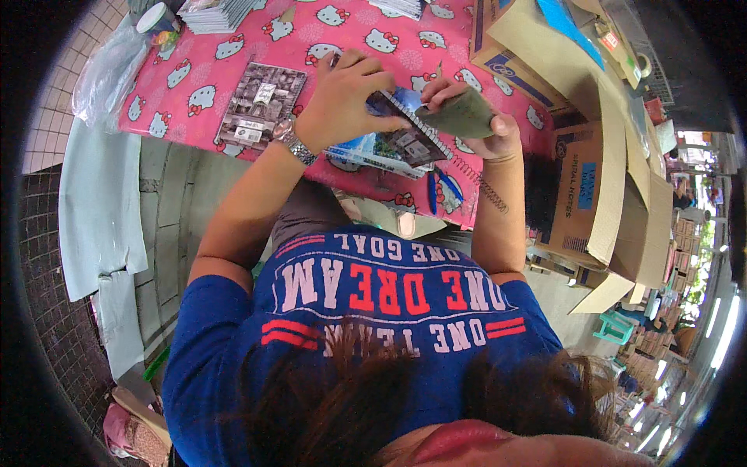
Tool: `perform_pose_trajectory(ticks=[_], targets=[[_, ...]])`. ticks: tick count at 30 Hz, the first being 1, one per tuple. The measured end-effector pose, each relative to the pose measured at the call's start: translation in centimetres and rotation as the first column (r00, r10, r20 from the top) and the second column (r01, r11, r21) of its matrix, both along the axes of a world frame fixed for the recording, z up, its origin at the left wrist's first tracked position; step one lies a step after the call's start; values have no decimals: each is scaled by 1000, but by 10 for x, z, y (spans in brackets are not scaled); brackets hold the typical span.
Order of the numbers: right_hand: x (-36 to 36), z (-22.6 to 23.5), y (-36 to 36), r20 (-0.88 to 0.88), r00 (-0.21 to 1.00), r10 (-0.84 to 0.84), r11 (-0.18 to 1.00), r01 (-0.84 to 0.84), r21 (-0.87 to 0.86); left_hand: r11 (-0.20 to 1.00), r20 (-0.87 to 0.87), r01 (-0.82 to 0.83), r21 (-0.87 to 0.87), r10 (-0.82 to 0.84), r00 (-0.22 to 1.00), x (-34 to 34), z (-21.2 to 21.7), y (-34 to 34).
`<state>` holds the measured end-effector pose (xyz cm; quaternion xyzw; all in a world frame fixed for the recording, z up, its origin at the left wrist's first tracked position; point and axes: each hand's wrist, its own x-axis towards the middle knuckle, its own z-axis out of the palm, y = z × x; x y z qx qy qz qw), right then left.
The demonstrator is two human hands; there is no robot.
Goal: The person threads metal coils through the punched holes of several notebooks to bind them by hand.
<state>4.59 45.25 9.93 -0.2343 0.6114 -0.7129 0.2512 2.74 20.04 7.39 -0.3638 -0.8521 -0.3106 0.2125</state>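
Note:
My left hand is closed around a dark-covered notebook, its thumb on the cover. A wire spiral coil runs along the notebook's edge, and its loose end sticks out past the corner beside my right forearm. In my right hand is a flat grey-green piece, gripped between fingers and thumb and held beside the coil. I cannot make out its kind. Below the notebook lies a small stack of blue-and-white covered books. Blue-handled pliers rest near the table's front edge.
Another notebook with a black-and-white cover lies left on the pink patterned tablecloth. Stacked notebooks and a tub stand at the far left. Open cardboard boxes crowd the right side. A green stool stands beyond.

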Motion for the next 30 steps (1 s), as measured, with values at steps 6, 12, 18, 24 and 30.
perform_pose_trajectory(ticks=[6,12,18,24,30], targets=[[2,2,-10,31,995,96,930,-79,-360,1000,56,-4,-15,5,998,-3,-5,-3],[-7,-6,0,-88,996,-21,995,30,100,1000,76,17,4,-17,997,-3,0,0],[2,-1,-4,4,999,41,957,-38,-288,998,97,37,56,-42,994,-1,0,2],[-6,0,-3,-136,991,-19,981,45,190,988,103,99,118,-111,989,1,-2,8],[-17,-6,-2,-218,974,-69,898,155,411,979,109,95,182,-116,987,1,5,2]])
